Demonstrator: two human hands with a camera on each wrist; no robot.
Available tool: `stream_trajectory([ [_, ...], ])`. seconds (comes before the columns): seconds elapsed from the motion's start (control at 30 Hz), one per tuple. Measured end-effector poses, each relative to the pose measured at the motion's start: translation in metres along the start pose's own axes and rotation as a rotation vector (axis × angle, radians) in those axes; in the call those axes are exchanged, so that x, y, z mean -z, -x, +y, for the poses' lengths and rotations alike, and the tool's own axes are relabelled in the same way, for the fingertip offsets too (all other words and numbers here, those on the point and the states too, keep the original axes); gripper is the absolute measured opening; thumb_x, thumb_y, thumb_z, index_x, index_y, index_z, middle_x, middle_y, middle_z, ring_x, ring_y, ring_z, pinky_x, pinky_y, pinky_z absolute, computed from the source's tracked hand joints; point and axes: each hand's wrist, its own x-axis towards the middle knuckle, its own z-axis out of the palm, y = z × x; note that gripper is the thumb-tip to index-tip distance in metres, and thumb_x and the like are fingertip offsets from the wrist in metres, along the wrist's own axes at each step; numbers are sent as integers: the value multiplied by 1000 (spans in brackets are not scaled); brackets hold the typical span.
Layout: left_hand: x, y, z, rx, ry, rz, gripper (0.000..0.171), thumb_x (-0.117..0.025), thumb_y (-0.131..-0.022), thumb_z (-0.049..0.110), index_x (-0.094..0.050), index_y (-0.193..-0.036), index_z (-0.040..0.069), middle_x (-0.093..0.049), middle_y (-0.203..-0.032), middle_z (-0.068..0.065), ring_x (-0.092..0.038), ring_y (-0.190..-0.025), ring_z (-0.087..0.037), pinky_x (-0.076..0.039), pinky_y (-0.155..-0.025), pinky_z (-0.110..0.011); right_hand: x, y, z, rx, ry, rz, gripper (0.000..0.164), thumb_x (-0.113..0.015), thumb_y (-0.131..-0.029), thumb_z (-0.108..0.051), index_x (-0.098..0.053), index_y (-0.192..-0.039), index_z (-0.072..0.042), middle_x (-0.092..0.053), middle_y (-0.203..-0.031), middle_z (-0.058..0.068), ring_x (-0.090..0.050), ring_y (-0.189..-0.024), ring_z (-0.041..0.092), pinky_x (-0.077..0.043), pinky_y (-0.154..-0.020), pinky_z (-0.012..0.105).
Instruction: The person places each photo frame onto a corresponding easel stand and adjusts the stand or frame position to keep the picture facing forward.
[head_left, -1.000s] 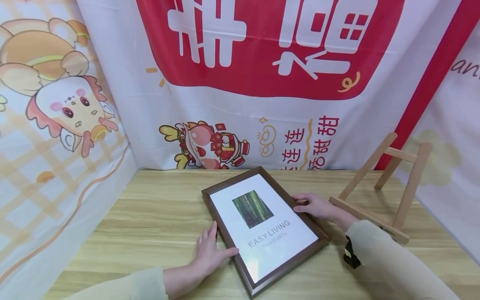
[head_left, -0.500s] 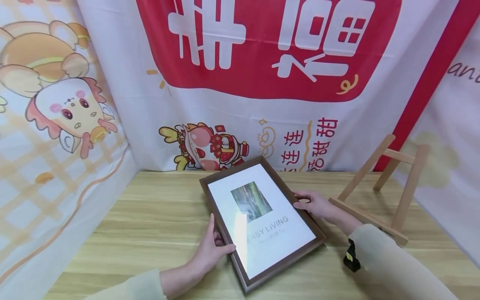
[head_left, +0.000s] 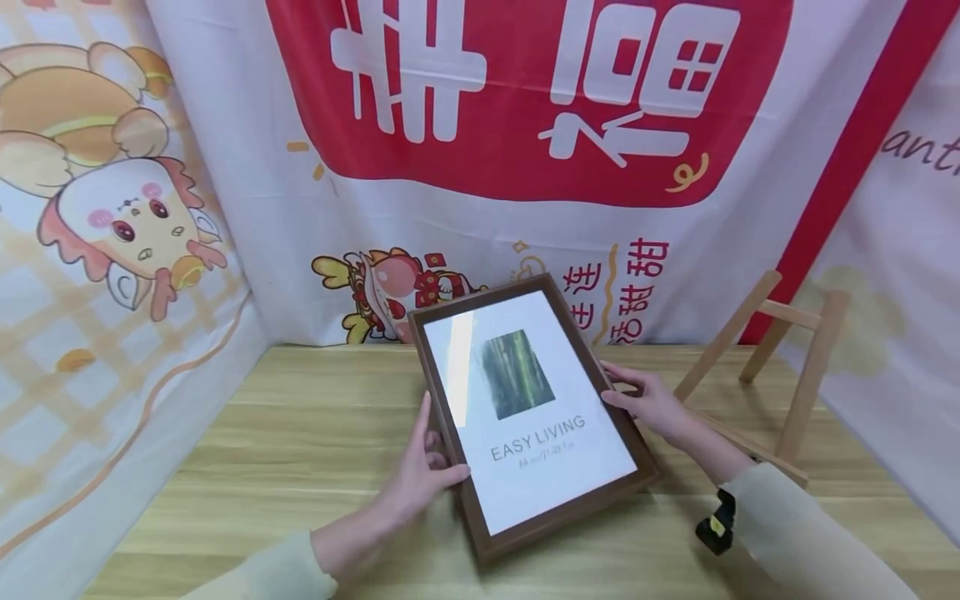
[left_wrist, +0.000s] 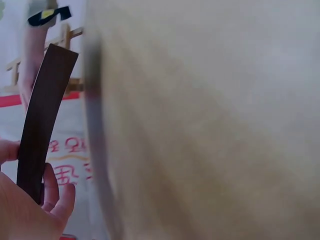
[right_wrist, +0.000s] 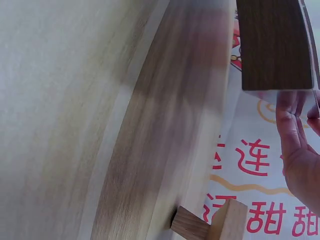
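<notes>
Both hands hold a dark brown picture frame (head_left: 566, 511) by its long sides. Inside it is a white sheet with a green picture and the words EASY LIVING. My left hand (head_left: 423, 467) grips the left side, thumb on the front edge and fingers behind. On the opposite side my right hand (head_left: 648, 404) pinches the edge in the same way. The frame tilts, its far end raised before the backdrop. From the left wrist, the frame's brown side (left_wrist: 47, 115) lies between thumb and fingers. Its end (right_wrist: 275, 45) hangs above the table in the right wrist view.
A small wooden easel (head_left: 810, 379) stands at the right, beside the right forearm. Below is a wood-grain table (head_left: 300, 442). A printed cloth backdrop (head_left: 517, 179) hangs behind it, with further cloths at both sides. A black strap (head_left: 717, 523) sits at the right sleeve cuff.
The frame has been lifted off the table and tilted, its far end rising against the backdrop. Both hands have moved with it, keeping their grip. The easel stays where it was.
</notes>
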Motion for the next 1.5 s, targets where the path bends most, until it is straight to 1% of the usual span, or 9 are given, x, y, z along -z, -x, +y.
stream_trajectory([
  [0.13, 4, -6, 8, -31, -28, -13, 121, -79, -73, -4, 1, -157, 32, -41, -131, -29, -56, -82, -24, -56, -63, -31, 2, 8, -5, -26, -6, 49, 60, -63, -96, -17, -37, -149, -7, -44, -141, 27, -57, -113, 40, -57, -77, 35],
  [0.3, 10, -15, 12, -75, -64, -37, 118, -78, -74, -6, -2, -157, 29, -37, -141, -28, -58, -91, -26, -57, -73, -32, 2, 18, -10, -52, -14, 102, 63, -64, -95, -21, -37, -151, -13, -41, -144, 24, -54, -117, 43, -57, -79, 37],
  [0.37, 11, -18, 12, -86, -67, -44, 116, -77, -74, -7, -4, -158, 26, -42, -137, -27, -58, -93, -27, -56, -76, -32, 2, 22, -11, -43, -21, 119, 63, -65, -95, -21, -37, -151, -14, -42, -143, 24, -54, -117, 43, -57, -79, 36],
  [0.5, 11, -25, 15, -92, -50, -74, 115, -75, -75, -11, -4, -158, 25, -50, -129, -27, -60, -87, -25, -57, -74, -33, 1, 30, -14, -19, -36, 154, 62, -64, -95, -18, -37, -150, -11, -42, -143, 26, -54, -117, 44, -57, -81, 35],
  [0.77, 10, -45, 20, -82, -38, -176, 116, -73, -77, -12, -2, -157, 34, -45, -136, -27, -61, -73, -25, -57, -65, -32, 5, 45, -15, -32, -26, 207, 63, -61, -97, -18, -33, -152, -9, -42, -141, 27, -52, -119, 44, -55, -83, 34],
  [1.03, 2, -66, 25, -140, -69, -255, 116, -71, -77, -14, -1, -156, 34, -53, -123, -22, -61, -83, -26, -58, -69, -35, 13, 56, -14, 25, 55, 220, 66, -59, -98, -15, -26, -153, -4, -44, -135, 30, -56, -112, 42, -53, -79, 22],
  [1.13, -2, -75, 27, -160, -113, -274, 115, -70, -79, -12, 0, -156, 37, -54, -119, -19, -61, -86, -27, -58, -72, -35, 15, 60, -14, 52, 54, 238, 64, -59, -97, -11, -24, -151, -3, -44, -132, 30, -58, -108, 34, -52, -77, 19],
  [1.33, -11, -94, 32, -199, -143, -328, 114, -69, -81, -11, 0, -154, 44, -50, -128, -16, -61, -92, -27, -58, -72, -36, 21, 70, -12, 140, 14, 298, 62, -56, -96, 2, -21, -146, 2, -41, -127, 26, -55, -93, 2, -51, -73, 15],
  [1.5, -22, -108, 35, -234, -164, -368, 114, -69, -83, -8, 2, -152, 49, -38, -143, -10, -59, -97, -26, -58, -74, -35, 27, 77, -8, 195, -27, 350, 59, -55, -95, 7, -24, -145, 0, -39, -127, 23, -56, -91, -2, -52, -73, 13],
])
